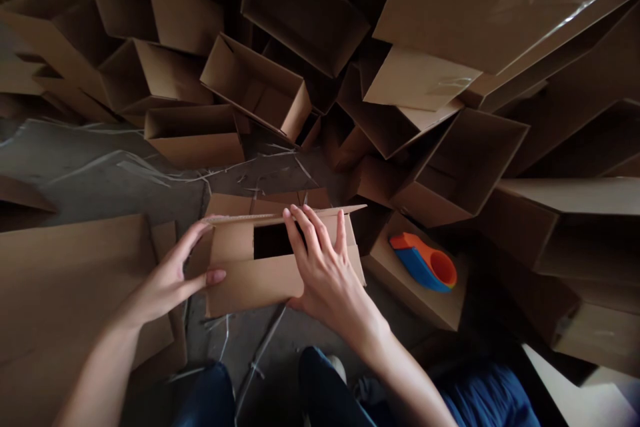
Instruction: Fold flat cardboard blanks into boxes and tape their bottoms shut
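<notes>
A small brown cardboard box (250, 287) stands in front of me with its end flaps folded in and a dark gap between them. One long flap (235, 219) stands raised along the far side, seen nearly edge-on. My left hand (170, 280) grips the box's left end, thumb on the near side and fingers behind the raised flap. Across the top lies my right hand (327, 273), its fingers stretched and spread against that flap. The right thumb is low on the near side, partly hidden.
Many open cardboard boxes (260, 90) are piled beyond and to the right. An orange and blue curved tool (423, 263) rests on a box (415, 300) at right. Flattened cardboard (75, 287) lies at left. Loose plastic strapping (260, 347) crosses the floor near my legs.
</notes>
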A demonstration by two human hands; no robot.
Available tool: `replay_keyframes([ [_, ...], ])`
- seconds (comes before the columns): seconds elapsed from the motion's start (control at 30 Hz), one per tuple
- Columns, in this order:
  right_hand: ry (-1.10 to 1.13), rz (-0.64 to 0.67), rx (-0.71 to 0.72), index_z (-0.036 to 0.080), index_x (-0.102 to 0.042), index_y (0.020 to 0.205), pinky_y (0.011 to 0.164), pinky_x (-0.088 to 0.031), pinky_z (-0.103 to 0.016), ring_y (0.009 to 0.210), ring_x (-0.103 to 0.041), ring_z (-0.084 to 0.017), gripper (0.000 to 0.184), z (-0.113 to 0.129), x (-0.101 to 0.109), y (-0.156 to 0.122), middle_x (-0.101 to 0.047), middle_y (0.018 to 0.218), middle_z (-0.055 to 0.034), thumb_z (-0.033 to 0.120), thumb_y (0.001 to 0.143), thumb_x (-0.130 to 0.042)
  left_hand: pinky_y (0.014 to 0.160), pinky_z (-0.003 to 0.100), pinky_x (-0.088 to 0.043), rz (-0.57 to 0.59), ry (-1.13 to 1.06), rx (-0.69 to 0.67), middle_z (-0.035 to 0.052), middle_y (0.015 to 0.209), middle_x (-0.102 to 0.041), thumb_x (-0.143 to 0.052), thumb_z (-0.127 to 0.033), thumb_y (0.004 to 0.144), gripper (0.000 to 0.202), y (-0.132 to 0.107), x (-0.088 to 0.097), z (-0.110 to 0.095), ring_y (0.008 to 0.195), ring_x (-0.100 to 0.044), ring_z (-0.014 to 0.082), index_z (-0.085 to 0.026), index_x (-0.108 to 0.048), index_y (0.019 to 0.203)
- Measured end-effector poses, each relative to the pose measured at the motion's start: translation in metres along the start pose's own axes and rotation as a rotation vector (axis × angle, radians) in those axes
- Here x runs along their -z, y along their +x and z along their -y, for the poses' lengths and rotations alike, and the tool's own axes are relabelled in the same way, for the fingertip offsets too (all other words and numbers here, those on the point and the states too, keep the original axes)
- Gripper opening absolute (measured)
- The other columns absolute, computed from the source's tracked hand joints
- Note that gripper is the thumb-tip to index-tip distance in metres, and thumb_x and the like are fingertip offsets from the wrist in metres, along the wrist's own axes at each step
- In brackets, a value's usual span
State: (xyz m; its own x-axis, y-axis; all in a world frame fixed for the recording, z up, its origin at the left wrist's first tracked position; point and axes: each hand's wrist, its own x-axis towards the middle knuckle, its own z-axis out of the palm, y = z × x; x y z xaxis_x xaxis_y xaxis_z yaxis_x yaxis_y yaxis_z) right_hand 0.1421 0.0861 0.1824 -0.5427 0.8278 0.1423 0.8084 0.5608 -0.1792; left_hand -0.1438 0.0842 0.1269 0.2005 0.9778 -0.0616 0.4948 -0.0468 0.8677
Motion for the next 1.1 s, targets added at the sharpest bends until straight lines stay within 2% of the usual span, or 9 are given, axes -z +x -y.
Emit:
replay_keyframes([
  [0.1, 0.021, 0.007, 0.03, 0.002, -0.009, 0.161, 0.126, -0.002, -0.065, 0.153, -0.021, -0.041, 0.123, -0.002, 0.0, 0.0, -0.031, 0.161, -0.0242, 0.031, 0.064, -0.081, 0.112, 0.056, -0.045, -0.019, -0.092, 0.056, 0.0108, 0.154, -0.052, -0.078, -0.048, 0.077, 0.079, 0.001, -0.002, -0.002, 0.142, -0.046, 0.0382, -0.034, -0.046, 0.148],
  [0.23, 0.039, 0.004, 0.035, 0.002, -0.01, 0.16, 0.127, -0.004, -0.064, 0.152, -0.023, -0.041, 0.125, -0.004, 0.0, 0.0, -0.033, 0.16, -0.0245, 0.031, 0.062, -0.082, 0.108, 0.054, -0.049, -0.025, -0.155, 0.061, 0.0106, 0.152, -0.054, -0.081, -0.044, 0.075, 0.076, 0.003, -0.003, -0.006, 0.139, -0.05, 0.0386, -0.034, -0.051, 0.144],
  [0.47, 0.051, -0.004, 0.037, 0.006, -0.013, 0.16, 0.126, -0.002, -0.065, 0.149, -0.029, -0.042, 0.129, -0.004, -0.002, -0.001, -0.035, 0.159, -0.0238, 0.034, 0.058, -0.087, 0.11, 0.05, -0.05, 0.032, -0.196, 0.036, 0.0076, 0.155, -0.05, -0.082, -0.039, 0.076, 0.076, 0.002, -0.002, -0.006, 0.141, -0.047, 0.0367, -0.038, -0.048, 0.145],
  [0.63, 0.062, 0.0, 0.053, 0.006, -0.018, 0.16, 0.127, -0.004, -0.065, 0.147, -0.033, -0.042, 0.125, -0.005, -0.002, -0.003, -0.04, 0.156, -0.0239, 0.037, 0.06, -0.087, 0.112, 0.05, -0.047, 0.029, -0.188, 0.029, 0.0066, 0.158, -0.047, -0.081, -0.04, 0.077, 0.077, 0.0, -0.001, -0.002, 0.144, -0.043, 0.0364, -0.038, -0.047, 0.145],
  [0.8, 0.053, -0.011, 0.058, 0.007, -0.024, 0.158, 0.128, -0.014, -0.057, 0.144, -0.038, -0.038, 0.118, -0.006, -0.006, -0.006, -0.045, 0.152, -0.0219, 0.037, 0.063, -0.086, 0.114, 0.051, -0.044, 0.06, -0.15, 0.034, 0.0037, 0.161, -0.043, -0.079, -0.04, 0.08, 0.072, 0.001, 0.003, -0.002, 0.146, -0.041, 0.0335, -0.041, -0.046, 0.144],
  [0.97, 0.08, -0.032, 0.066, 0.01, -0.038, 0.151, 0.124, -0.031, -0.049, 0.136, -0.049, -0.033, 0.098, -0.009, -0.012, -0.015, -0.055, 0.144, -0.018, 0.04, 0.068, -0.082, 0.116, 0.056, -0.039, 0.152, -0.143, 0.002, 0.0029, 0.165, -0.036, -0.079, -0.039, 0.079, 0.069, 0.002, 0.009, 0.004, 0.151, -0.031, 0.0336, -0.042, -0.048, 0.14],
  [1.1, 0.102, -0.039, 0.064, 0.014, -0.043, 0.147, 0.122, -0.035, -0.047, 0.134, -0.051, -0.031, 0.09, -0.011, -0.015, -0.02, -0.057, 0.144, -0.0151, 0.04, 0.071, -0.082, 0.115, 0.056, -0.04, 0.195, -0.195, -0.007, 0.0039, 0.169, -0.026, -0.076, -0.04, 0.083, 0.067, 0.001, 0.009, 0.011, 0.153, -0.027, 0.0347, -0.041, -0.045, 0.142],
])
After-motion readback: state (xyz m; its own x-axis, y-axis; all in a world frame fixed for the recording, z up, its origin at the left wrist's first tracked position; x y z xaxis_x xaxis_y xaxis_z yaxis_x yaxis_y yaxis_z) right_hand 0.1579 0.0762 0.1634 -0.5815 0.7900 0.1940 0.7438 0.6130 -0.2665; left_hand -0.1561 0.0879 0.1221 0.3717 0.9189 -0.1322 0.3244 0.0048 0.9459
